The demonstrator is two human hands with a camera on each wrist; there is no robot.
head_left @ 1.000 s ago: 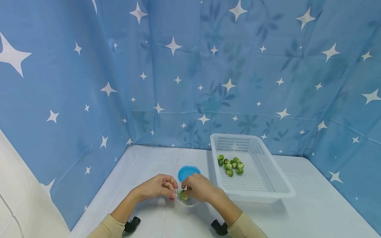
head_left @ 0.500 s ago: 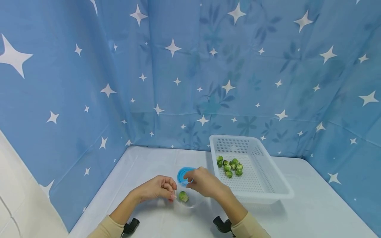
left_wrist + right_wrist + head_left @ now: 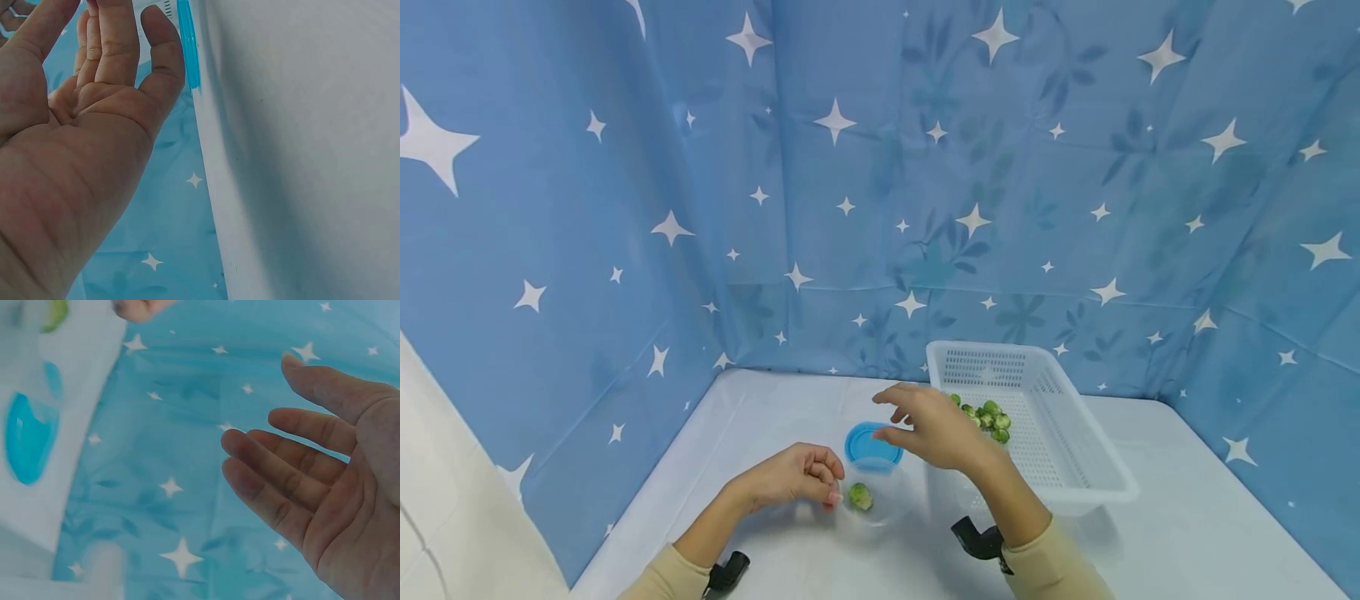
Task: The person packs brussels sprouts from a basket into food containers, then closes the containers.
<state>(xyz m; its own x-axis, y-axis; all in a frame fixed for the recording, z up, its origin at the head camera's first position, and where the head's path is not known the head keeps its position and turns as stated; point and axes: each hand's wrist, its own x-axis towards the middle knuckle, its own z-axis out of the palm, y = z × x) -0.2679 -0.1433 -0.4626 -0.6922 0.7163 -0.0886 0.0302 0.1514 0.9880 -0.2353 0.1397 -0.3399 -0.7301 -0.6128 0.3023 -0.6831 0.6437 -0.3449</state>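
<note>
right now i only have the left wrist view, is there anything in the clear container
Observer: Yes, the head view shows one Brussels sprout in the clear container.
Operator: ok and is the right grip holding anything
Observer: No, in both the head and right wrist views it holds nothing.
Operator: any more like that one around
Observer: Yes, several more Brussels sprouts lie in the white perforated basket, some of them hidden behind the right grip in the head view.
</note>
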